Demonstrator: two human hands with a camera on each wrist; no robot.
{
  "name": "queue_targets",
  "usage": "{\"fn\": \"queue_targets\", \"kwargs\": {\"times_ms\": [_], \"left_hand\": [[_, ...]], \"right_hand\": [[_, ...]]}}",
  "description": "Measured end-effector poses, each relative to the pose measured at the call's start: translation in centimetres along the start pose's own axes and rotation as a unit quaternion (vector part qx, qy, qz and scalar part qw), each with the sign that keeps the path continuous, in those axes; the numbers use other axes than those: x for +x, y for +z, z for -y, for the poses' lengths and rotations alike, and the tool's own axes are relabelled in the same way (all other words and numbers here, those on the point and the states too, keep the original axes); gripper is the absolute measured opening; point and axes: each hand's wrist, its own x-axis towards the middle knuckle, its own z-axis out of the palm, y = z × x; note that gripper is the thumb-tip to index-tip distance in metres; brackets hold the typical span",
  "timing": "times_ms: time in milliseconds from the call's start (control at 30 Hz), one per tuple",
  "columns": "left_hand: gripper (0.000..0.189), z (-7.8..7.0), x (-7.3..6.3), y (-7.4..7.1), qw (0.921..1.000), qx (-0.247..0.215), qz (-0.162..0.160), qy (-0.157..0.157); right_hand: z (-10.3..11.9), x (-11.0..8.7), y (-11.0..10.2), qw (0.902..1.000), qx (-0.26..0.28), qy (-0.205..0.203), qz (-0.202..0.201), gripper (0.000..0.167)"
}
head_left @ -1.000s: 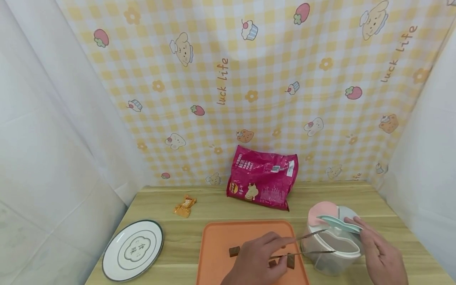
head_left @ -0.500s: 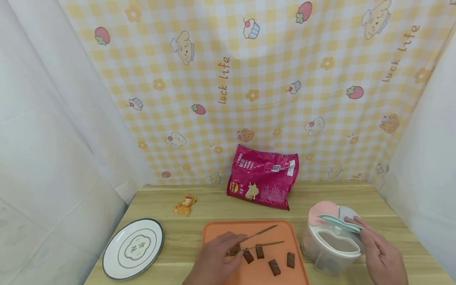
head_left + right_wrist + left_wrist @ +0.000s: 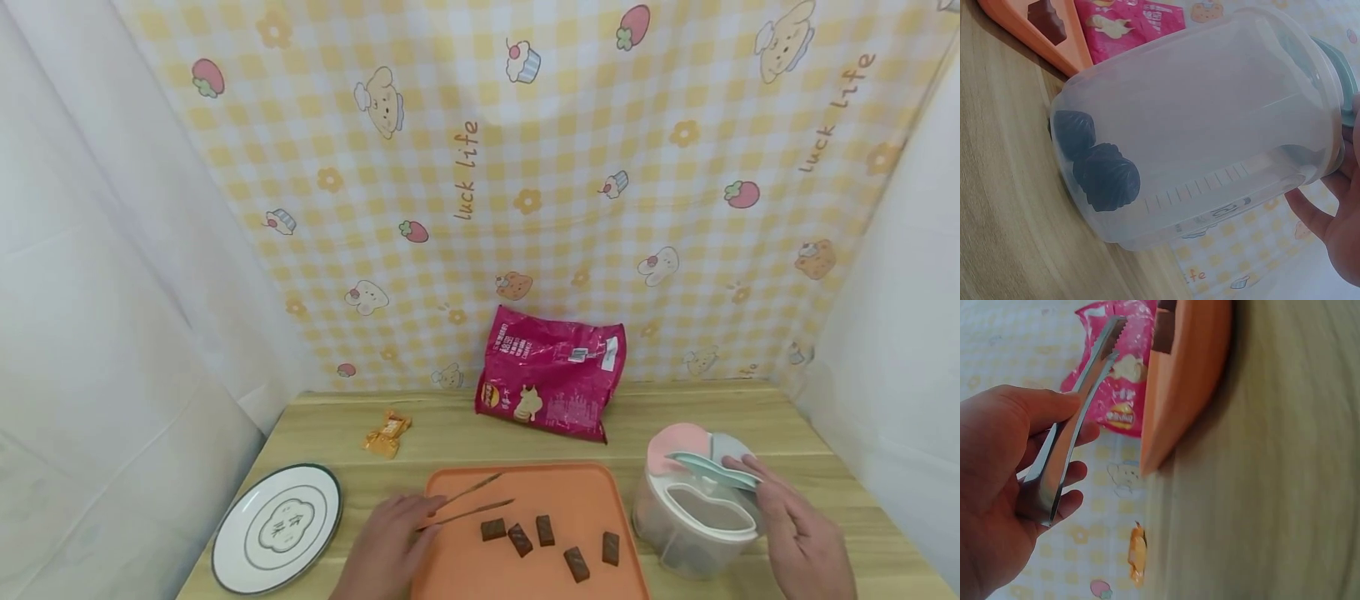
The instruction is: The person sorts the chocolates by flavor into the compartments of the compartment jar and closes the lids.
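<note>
My left hand (image 3: 386, 546) holds metal tongs (image 3: 1066, 434) over the left edge of the orange tray (image 3: 517, 483). The tong tips stand apart with nothing between them. Several brown chocolates (image 3: 545, 530) lie on the tray, right of the tongs. My right hand (image 3: 806, 533) is at the top of a clear plastic container (image 3: 693, 546), gripping its raised mint-green flap (image 3: 712, 471). The opening under the flap is uncovered. In the right wrist view, a few dark ridged chocolates (image 3: 1110, 178) sit at the container's bottom; part of the right hand is out of that frame.
A white plate (image 3: 232, 542) with a dark green rim lies at the left. An orange-wrapped sweet (image 3: 387, 435) sits behind it. At the back, a magenta snack bag (image 3: 551, 375) leans against the checked cloth (image 3: 465, 250).
My left hand and the tongs have moved left, from beside the container, across the tray to its left edge, uncovering the chocolates. The right hand has kept its place on the flap.
</note>
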Motion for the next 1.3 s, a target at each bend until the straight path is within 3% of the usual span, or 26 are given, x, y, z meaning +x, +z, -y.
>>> {"fn": "queue_targets", "kwargs": {"times_ms": [300, 833, 1100, 1300], "left_hand": [[0.033, 2.6, -1.4, -0.6, 0.9994, -0.013, 0.028, -0.012], [0.031, 3.8, -1.9, -0.2, 0.9922, -0.021, 0.090, -0.083], [0.032, 3.6, -2.0, -0.4, 0.9945, -0.011, 0.079, -0.068], [0.042, 3.1, -1.2, -0.2, 0.9988, 0.016, 0.040, -0.022]], "right_hand": [[-0.1, 0.0, 0.1, 0.9999, 0.005, -0.013, -0.001, 0.031], [0.1, 0.0, 0.1, 1.0000, 0.002, 0.000, 0.001, 0.032], [0.2, 0.1, 0.2, 1.0000, 0.000, 0.004, -0.003, 0.032], [0.0, 0.0, 0.2, 1.0000, 0.003, 0.004, -0.002, 0.032]]}}
